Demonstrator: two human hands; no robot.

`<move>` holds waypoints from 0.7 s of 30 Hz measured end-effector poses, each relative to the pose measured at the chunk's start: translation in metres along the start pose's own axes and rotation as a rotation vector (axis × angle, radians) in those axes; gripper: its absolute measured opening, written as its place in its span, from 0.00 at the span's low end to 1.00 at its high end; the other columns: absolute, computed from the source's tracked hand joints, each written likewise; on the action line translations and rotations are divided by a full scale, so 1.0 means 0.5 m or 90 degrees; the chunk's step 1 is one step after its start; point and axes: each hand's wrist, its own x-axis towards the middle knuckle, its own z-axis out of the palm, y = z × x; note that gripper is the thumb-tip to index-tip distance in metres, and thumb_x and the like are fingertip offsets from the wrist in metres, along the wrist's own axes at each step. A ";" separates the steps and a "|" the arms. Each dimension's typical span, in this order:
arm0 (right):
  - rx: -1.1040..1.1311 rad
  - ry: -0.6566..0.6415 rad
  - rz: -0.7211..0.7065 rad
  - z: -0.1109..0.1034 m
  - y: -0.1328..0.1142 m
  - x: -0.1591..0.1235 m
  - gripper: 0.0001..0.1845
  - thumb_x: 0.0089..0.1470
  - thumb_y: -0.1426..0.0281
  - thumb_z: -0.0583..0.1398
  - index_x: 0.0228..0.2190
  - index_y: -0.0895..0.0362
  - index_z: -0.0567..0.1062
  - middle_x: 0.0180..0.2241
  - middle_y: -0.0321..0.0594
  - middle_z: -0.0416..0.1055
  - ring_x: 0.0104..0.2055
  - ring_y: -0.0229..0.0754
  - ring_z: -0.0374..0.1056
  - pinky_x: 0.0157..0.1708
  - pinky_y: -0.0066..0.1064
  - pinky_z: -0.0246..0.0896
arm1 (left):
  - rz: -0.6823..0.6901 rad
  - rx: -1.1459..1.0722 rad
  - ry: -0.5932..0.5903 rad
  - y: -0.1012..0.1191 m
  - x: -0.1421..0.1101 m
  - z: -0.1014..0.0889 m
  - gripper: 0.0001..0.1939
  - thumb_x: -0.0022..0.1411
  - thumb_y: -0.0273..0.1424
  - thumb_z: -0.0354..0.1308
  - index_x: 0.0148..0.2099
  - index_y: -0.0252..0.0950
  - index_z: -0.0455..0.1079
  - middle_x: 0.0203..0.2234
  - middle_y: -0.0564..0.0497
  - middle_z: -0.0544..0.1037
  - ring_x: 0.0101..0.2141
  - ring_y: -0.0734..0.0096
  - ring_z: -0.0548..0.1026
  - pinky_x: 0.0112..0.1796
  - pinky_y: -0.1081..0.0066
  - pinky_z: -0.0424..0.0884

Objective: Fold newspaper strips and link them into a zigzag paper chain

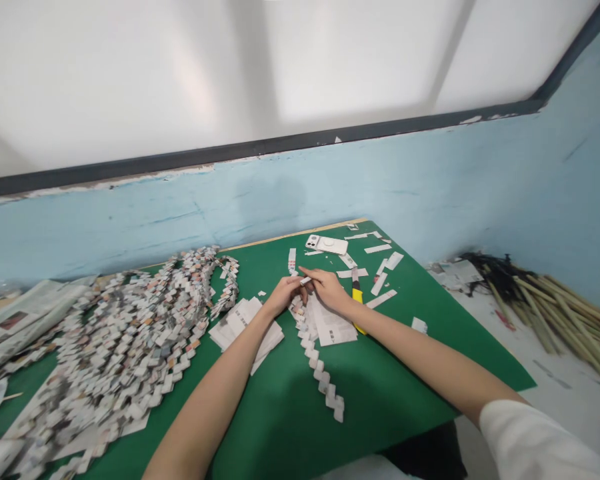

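My left hand (283,295) and my right hand (327,288) meet over the green table, fingers closed around a small folded paper strip (306,281). Below them a zigzag chain of folded newspaper (319,370) runs toward me along the table. Whether the strip is joined to the chain is hidden by my fingers. A printed paper strip (293,259) stands out just beyond my fingertips. Under my right wrist lie newspaper sheets (337,327) and a yellow utility knife (357,295). Beside my left forearm is a stack of cut newspaper (245,323).
A big heap of folded-paper chains (140,333) covers the table's left side, near folded newspapers (25,320). A white phone (327,244) lies at the back, with loose paper strips (379,283) to the right. Bamboo poles (565,313) lie on the floor at right.
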 end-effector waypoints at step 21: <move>0.140 0.018 0.202 -0.008 -0.016 0.011 0.17 0.63 0.66 0.54 0.27 0.58 0.77 0.18 0.35 0.70 0.21 0.39 0.66 0.25 0.29 0.58 | -0.008 0.164 0.097 0.015 -0.001 0.017 0.25 0.67 0.51 0.53 0.30 0.35 0.68 0.15 0.51 0.74 0.15 0.75 0.67 0.20 0.75 0.58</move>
